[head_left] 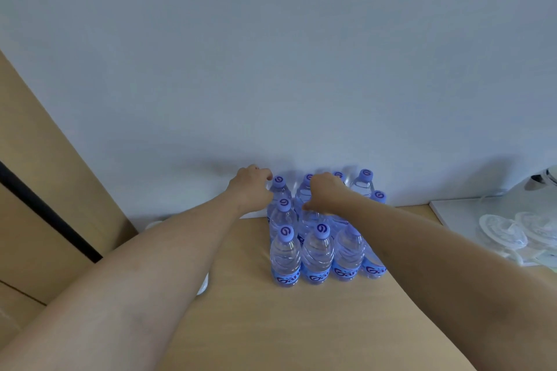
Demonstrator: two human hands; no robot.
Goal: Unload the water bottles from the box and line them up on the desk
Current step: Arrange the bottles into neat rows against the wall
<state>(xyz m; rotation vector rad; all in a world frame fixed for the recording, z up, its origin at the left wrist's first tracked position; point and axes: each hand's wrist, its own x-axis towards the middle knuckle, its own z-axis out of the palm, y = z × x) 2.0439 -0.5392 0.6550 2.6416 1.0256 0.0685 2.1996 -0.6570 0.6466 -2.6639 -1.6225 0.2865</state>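
Hands (251, 187) (324, 190) curled among upright bottles (318, 253) on desk (271, 325)

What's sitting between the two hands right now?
In the head view, the back-left water bottle stands between the left hand and the right hand, its purple cap showing in the gap.

Bottles: clear water bottles (317, 250), purple caps, blue labels.
Pose: upright, packed in touching rows.
Place: lower centre of frame, on the tan desk (271, 325), back row against the wall.
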